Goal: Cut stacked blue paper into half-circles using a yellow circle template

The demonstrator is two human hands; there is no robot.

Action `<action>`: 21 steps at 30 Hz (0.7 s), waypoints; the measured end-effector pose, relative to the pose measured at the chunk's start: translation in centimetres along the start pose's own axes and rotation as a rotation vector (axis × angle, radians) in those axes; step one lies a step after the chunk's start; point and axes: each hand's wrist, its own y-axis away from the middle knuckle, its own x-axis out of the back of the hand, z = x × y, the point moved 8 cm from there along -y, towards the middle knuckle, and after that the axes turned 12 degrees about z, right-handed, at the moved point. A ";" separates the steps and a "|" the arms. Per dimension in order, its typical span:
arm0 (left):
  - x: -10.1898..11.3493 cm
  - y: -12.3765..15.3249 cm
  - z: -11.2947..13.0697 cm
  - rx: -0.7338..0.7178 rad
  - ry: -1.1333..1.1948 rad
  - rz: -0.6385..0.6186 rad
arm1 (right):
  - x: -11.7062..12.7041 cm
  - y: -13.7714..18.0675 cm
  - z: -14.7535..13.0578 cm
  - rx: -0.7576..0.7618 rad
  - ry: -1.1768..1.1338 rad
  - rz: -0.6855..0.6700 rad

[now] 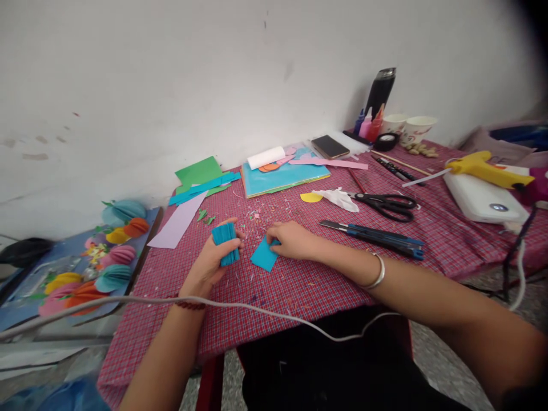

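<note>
My left hand (214, 257) is closed round a stack of small blue paper pieces (226, 244), held just above the checked tablecloth. To its right, my right hand (289, 240) has its fingers bent and pressed together at the upper right edge of a blue paper square (264, 254). That square looks flat on or close to the cloth. Tiny paper scraps (256, 216) and green bits (206, 217) lie just beyond both hands. A blue box cutter (377, 237) rests beyond my right forearm, its blade pointing left.
Black-handled scissors (385, 204) and a yellow glue gun (488, 168) on a white box (483, 197) are at the right. Coloured sheets (282, 178), a phone (330, 146) and paper cups (418, 129) stand or lie along the back. A white cable (257, 311) crosses in front of my left forearm.
</note>
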 end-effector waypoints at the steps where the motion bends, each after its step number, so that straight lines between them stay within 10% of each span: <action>1: -0.3 0.2 0.0 -0.008 -0.002 -0.016 | 0.1 0.1 -0.2 0.022 0.037 0.004; 11: -2.2 1.3 -0.9 -0.017 -0.073 -0.139 | 1.6 -0.4 -2.0 -0.112 -0.979 0.189; 21: -2.7 1.7 -1.8 0.017 -0.059 -0.151 | 0.7 -0.4 -1.9 -0.179 -1.048 0.155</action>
